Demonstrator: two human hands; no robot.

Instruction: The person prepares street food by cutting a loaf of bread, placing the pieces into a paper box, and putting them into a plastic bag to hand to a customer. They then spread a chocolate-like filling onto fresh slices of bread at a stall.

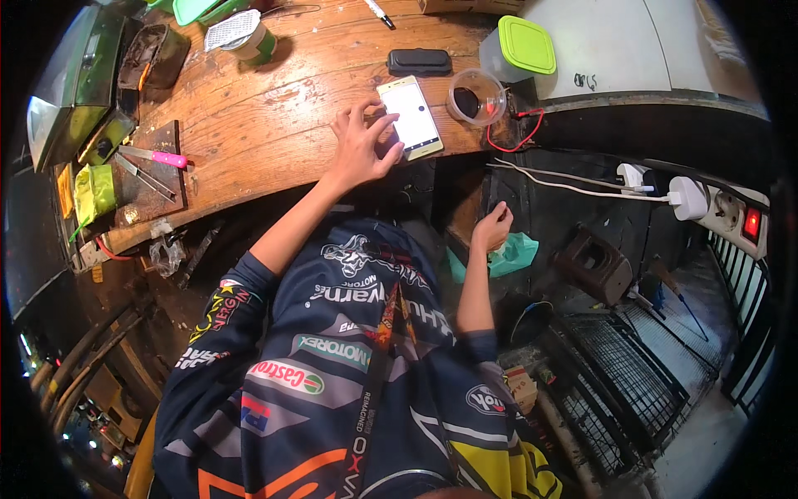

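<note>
My left hand point(368, 145) is over the table's front edge, palm down with its fingers spread. Its index fingertip rests on or just above the lit screen of a light yellow-green smartphone point(408, 118), which lies flat on the wooden table point(280, 112). The thumb is by the phone's lower left edge. My right hand point(492, 229) is off the table, lower right, its fingers curled together with nothing visible between them. Beyond it is a teal plastic bag point(514, 256). A black case point(419, 62) and a clear plastic cup point(477, 96) with dark liquid stand near the phone.
A lime-lidded container point(523, 50) stands behind the cup. At left, a pink-handled knife point(168, 159) and metal tweezers point(146, 178) lie on a dark board point(168, 137). A marker point(380, 14) lies at the back. White cables point(573, 178) run to a power strip point(726, 212) at right.
</note>
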